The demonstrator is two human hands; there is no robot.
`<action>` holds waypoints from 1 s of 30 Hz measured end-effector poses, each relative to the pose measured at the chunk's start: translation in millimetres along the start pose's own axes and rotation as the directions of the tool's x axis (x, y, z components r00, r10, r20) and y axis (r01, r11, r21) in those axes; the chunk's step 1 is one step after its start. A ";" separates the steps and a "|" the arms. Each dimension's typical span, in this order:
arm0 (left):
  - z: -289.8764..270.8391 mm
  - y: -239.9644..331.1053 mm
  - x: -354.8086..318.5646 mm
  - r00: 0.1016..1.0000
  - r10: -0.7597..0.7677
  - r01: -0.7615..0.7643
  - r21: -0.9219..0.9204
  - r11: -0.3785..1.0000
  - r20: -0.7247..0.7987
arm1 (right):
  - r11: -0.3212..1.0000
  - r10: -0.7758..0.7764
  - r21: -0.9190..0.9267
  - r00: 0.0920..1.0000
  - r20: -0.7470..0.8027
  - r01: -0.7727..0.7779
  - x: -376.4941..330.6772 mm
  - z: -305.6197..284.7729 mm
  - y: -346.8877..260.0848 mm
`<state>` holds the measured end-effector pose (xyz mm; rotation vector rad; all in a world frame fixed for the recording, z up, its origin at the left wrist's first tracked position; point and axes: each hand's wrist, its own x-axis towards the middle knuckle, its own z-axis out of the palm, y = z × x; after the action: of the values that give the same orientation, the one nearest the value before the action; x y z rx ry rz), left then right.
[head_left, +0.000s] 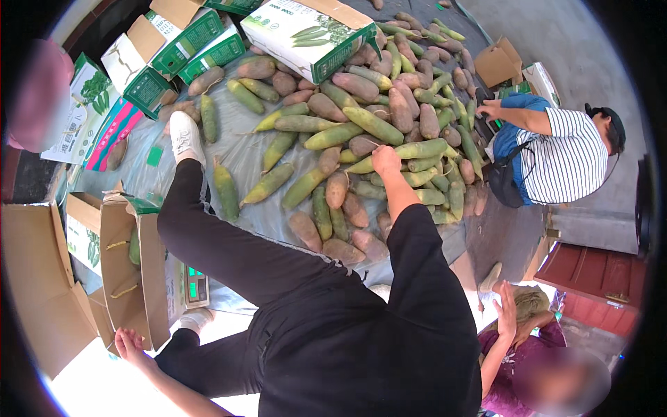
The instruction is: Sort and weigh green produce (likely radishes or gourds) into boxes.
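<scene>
My right hand is closed around the end of a long green radish on top of a large pile. Around it lie more green radishes and thick brownish-pink roots with a dusty skin. At the lower left, my left hand has its fingers bent at the lower edge of an open cardboard box; they seem to grip it, partly hidden. Inside that box, a green radish and thin root tails show.
A scale with a green display stands beside the box. Printed cartons lie along the pile's far side. My shoe rests on plastic sheeting. One person in stripes bends at the right; another in purple is lower right.
</scene>
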<state>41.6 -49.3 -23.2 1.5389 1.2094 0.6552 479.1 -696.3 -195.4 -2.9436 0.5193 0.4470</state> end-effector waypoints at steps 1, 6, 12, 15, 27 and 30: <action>4.0 -2.6 2.3 1.000 0.005 -0.004 -0.026 1.000 0.020 | 1.000 0.011 0.000 1.000 -0.007 -0.011 -1.1 -0.6 4.1; -9.6 5.2 -0.2 1.000 0.008 -0.009 -0.055 0.998 -0.020 | 0.957 -0.039 0.288 0.999 0.002 0.037 -32.7 -1.7 -19.5; 8.0 8.5 -3.2 1.000 0.005 -0.005 -0.076 0.997 0.006 | 0.891 -0.246 0.403 0.968 0.042 0.209 -53.2 -29.6 -36.1; 21.3 26.6 -17.8 1.000 0.018 -0.019 -0.122 0.992 -0.010 | 0.829 -0.334 0.467 0.942 -0.028 0.308 -52.0 -37.7 -43.2; 11.9 32.7 -31.9 0.999 0.040 -0.039 -0.194 0.980 -0.001 | 0.585 -0.285 0.810 0.943 0.175 0.026 -101.6 -121.7 -136.7; 6.4 34.3 -31.8 0.999 0.034 -0.036 -0.184 0.982 -0.017 | 0.490 -0.533 0.820 0.846 0.014 0.295 -146.5 -157.5 -194.9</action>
<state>48.7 -80.0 12.0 1.4048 1.1018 0.7808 458.0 -494.2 12.0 -1.9597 -0.0772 0.3944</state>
